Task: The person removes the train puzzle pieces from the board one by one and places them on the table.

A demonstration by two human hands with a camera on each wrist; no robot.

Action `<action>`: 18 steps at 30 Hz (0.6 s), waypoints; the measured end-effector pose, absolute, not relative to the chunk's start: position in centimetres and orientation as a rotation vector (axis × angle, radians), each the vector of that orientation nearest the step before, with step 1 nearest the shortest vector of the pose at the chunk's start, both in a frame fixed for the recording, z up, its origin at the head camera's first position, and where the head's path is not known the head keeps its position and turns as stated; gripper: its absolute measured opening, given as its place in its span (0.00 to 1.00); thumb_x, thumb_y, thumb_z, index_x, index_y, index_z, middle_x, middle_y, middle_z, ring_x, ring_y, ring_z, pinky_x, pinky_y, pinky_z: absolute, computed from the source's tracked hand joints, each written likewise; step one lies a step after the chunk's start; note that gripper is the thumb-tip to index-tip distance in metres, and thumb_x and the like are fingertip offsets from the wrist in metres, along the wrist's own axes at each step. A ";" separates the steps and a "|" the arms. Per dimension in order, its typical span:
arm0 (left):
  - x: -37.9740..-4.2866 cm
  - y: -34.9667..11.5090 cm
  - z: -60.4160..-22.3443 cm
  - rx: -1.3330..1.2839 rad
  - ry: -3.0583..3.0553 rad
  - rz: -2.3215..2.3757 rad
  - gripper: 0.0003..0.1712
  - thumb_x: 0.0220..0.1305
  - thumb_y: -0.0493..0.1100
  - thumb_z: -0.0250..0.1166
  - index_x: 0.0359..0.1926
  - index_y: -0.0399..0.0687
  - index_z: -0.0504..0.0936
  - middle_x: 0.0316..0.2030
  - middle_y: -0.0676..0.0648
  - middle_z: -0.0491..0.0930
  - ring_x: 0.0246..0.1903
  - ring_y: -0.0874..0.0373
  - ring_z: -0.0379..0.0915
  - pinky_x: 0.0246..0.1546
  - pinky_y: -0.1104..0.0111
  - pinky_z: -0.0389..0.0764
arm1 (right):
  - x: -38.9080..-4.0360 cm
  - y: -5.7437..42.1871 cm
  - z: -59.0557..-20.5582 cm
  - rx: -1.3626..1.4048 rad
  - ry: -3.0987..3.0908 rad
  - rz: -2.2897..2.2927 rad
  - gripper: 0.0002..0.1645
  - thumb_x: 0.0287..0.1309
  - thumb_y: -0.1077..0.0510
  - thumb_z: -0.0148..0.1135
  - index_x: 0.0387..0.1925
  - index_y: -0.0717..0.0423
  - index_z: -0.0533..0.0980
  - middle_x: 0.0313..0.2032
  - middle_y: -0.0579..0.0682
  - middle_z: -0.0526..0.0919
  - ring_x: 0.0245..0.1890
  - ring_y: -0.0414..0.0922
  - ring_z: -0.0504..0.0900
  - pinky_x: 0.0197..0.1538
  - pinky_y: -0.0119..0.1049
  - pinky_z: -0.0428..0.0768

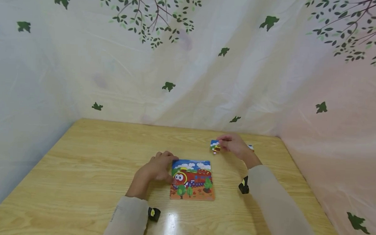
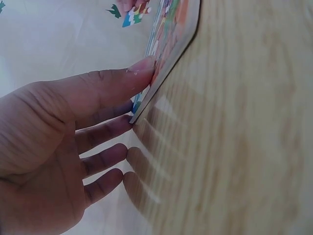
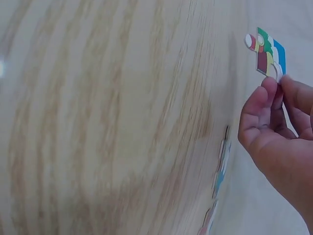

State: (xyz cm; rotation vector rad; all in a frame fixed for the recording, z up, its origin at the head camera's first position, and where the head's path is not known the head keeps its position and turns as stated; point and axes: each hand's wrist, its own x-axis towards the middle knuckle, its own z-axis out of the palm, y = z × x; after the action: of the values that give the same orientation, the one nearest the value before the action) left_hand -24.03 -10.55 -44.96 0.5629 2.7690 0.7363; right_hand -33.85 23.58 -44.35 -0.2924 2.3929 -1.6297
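Observation:
A square picture board (image 1: 194, 192) showing a red cartoon train lies flat on the table. My left hand (image 1: 156, 166) touches its left side, thumb on the near-left part and a fingertip at the far-left corner. In the left wrist view, the thumb (image 2: 110, 85) lies against the board's edge and the other fingers stretch out fairly straight. My right hand (image 1: 235, 146) pinches a small jigsaw puzzle piece (image 3: 270, 51) between thumb and fingertips, beyond the board and to its right. Blue, white, green, yellow and red colour the piece.
More flat puzzle pieces (image 3: 222, 164) lie on the table (image 1: 96, 173) near the right hand, partly hidden by it in the head view. A pale cloth (image 1: 188, 96) with printed leaves hangs along the back and sides.

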 end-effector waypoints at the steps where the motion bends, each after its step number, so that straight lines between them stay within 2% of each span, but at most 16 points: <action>1: -24.0 -10.6 -45.0 0.565 2.769 0.734 0.47 0.46 0.51 0.84 0.68 0.52 0.77 0.67 0.45 0.70 0.64 0.43 0.61 0.62 0.44 0.68 | -34.0 23.8 -44.4 -0.284 2.422 -1.619 0.17 0.74 0.66 0.55 0.56 0.75 0.76 0.38 0.53 0.82 0.35 0.45 0.77 0.43 0.38 0.80; 9: -23.9 -10.7 -45.0 0.558 2.767 0.749 0.46 0.46 0.52 0.83 0.68 0.53 0.77 0.67 0.46 0.69 0.65 0.43 0.61 0.63 0.44 0.67 | -34.9 25.2 -45.0 -0.215 2.658 -1.492 0.15 0.74 0.67 0.55 0.55 0.72 0.78 0.47 0.65 0.83 0.38 0.45 0.80 0.41 0.36 0.80; 14: -23.9 -10.7 -44.9 0.562 2.760 0.756 0.46 0.46 0.51 0.84 0.68 0.52 0.77 0.67 0.45 0.70 0.64 0.43 0.61 0.64 0.44 0.67 | -35.0 25.6 -45.2 -0.175 2.749 -1.374 0.14 0.71 0.67 0.56 0.52 0.70 0.80 0.45 0.64 0.84 0.39 0.48 0.83 0.39 0.35 0.80; 18: -23.9 -10.7 -44.9 0.560 2.761 0.748 0.46 0.46 0.51 0.84 0.68 0.52 0.77 0.67 0.45 0.70 0.65 0.43 0.61 0.64 0.45 0.67 | -35.1 25.9 -45.5 -0.156 2.774 -1.288 0.12 0.71 0.66 0.58 0.50 0.69 0.81 0.48 0.64 0.84 0.44 0.52 0.83 0.40 0.36 0.81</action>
State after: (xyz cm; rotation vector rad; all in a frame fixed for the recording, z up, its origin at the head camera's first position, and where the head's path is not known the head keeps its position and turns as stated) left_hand -23.90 -10.71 -44.87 0.5596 2.7611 0.7478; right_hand -35.10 25.87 -45.51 -0.1561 2.7742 -1.2876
